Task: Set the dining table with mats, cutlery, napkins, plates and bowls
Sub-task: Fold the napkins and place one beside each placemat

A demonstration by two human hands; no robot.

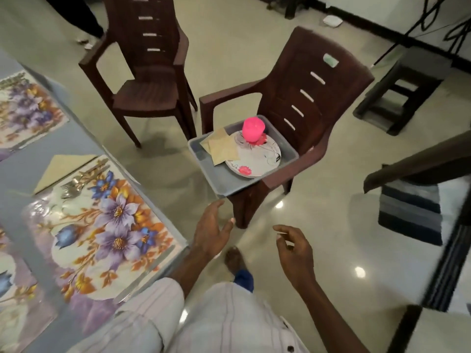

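Observation:
A grey tub (224, 184) rests on the seat of a brown plastic chair (305, 98). Inside it lie a flowered plate (257, 161), an upturned pink bowl (252, 129) on that plate, and tan napkins (222, 147). On the table at left, a flowered mat (102, 233) carries cutlery (79, 182) at its far end, with a folded napkin (57, 169) beside it. My left hand (211, 230) hovers open just below the tub's near corner. Further right, my right hand (295, 250) is open over the floor. Both hold nothing.
A second brown chair (150, 80) stands behind the table's corner. More flowered mats (23, 110) lie on the table (76, 136) at left. A dark stool (400, 90) and a striped rug (410, 215) are at right. My foot (234, 258) is on the glossy floor.

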